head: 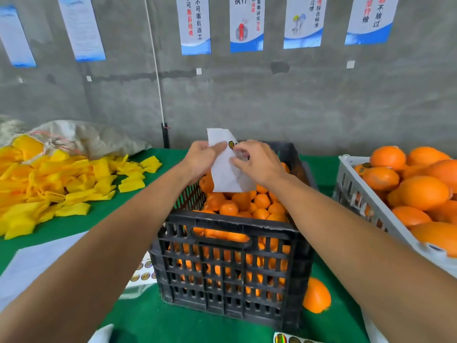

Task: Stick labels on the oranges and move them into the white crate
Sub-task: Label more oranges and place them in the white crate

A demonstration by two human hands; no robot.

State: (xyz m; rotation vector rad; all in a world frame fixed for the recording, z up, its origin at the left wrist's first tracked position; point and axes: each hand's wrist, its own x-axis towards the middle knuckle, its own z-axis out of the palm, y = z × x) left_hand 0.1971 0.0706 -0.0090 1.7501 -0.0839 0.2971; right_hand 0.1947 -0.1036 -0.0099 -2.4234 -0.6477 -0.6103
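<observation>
Both hands, left hand [201, 158] and right hand [259, 162], pinch the label sheet [226, 169] above the black crate [230, 263].

We see a black lattice crate [230, 263] full of orange oranges [243, 206] on the green table cloth [128, 214], and a white slatted crate [356, 194] with more orange fruit at the table's right edge. A white backing sheet [226, 169] carries one round yellow-and-dark label [231, 145], while bright yellow foam sleeves [61, 184] heap at the left edge. On the grey wall [272, 100] hang white posters [195, 23] with blue bottoms and red and black writing.
</observation>
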